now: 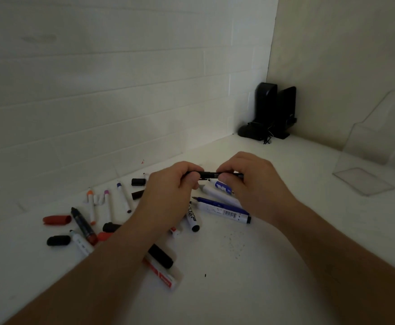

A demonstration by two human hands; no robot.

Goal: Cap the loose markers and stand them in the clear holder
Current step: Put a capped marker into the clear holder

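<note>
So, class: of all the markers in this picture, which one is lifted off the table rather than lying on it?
The thin black marker, held level between the left hand and the right hand. Every other marker lies flat on the white table.

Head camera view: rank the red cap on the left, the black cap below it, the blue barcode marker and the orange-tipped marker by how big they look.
Largest to smallest:
1. blue barcode marker
2. orange-tipped marker
3. red cap
4. black cap
The two caps look close in size, so their order is unsure.
</note>
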